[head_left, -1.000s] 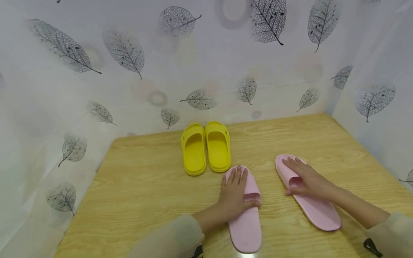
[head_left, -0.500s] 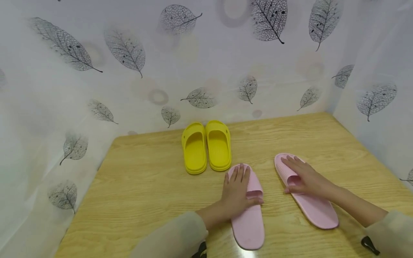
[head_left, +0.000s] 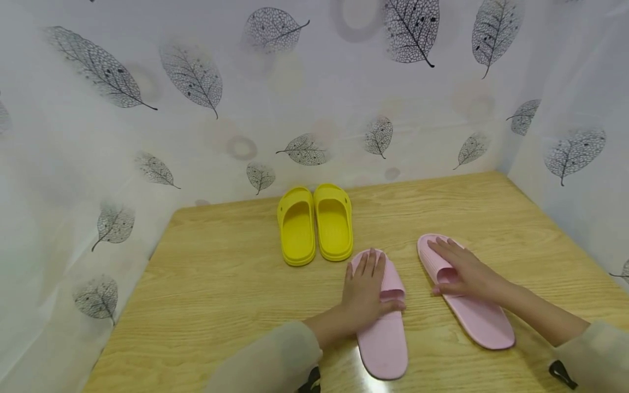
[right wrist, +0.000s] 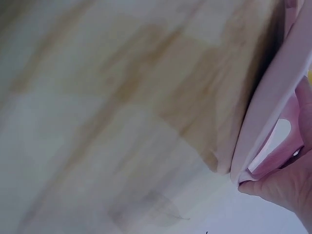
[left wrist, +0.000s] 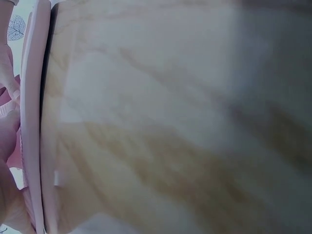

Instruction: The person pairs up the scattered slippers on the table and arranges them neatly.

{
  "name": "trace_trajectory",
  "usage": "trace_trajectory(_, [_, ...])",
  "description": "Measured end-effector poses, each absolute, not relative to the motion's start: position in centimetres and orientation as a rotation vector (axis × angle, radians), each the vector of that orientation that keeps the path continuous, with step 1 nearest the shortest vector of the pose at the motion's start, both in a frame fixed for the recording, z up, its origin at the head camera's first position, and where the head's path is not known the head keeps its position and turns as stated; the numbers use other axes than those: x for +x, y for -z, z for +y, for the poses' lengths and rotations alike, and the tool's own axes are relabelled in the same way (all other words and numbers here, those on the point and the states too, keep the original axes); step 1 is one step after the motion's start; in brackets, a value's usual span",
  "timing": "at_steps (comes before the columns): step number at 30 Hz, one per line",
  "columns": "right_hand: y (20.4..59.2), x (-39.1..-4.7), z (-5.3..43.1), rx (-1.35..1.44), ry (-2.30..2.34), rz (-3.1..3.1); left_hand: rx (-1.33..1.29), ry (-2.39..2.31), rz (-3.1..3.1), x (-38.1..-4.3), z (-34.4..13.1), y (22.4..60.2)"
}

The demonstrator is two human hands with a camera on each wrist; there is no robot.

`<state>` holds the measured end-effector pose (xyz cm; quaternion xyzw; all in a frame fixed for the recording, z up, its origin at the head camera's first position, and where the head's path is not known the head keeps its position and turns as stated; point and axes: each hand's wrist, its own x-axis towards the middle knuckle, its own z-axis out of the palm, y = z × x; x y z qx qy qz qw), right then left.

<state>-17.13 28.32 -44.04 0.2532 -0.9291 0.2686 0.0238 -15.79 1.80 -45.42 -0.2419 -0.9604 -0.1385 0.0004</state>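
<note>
A pink slipper lies toe-away on the wooden table, under my left hand. The fingers rest straight over its strap and toe, and the thumb reaches across to its right edge. To the right, my right hand lies on a second pink slipper, which is angled with its toe to the upper left. Its fingers stretch over the strap while the thumb sits at the left edge. Each wrist view shows the side of a sole, the left slipper and the right slipper. Palms cover part of both straps.
Two yellow slippers stand side by side near the back of the table, just beyond the left pink one. White cloth printed with leaves hangs along the back and both sides.
The left hand has slid its pink slipper a little to the right. The right hand and its slipper have shifted very slightly left, narrowing the gap between the pair. The yellow slippers stay put.
</note>
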Motion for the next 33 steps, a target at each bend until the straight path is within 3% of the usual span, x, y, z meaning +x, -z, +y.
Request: trace_trajectory(33, [43.9, -17.2, 28.0, 0.765, -0.831, -2.917, -0.763, 0.348, -3.022, -16.2, 3.4, 45.2])
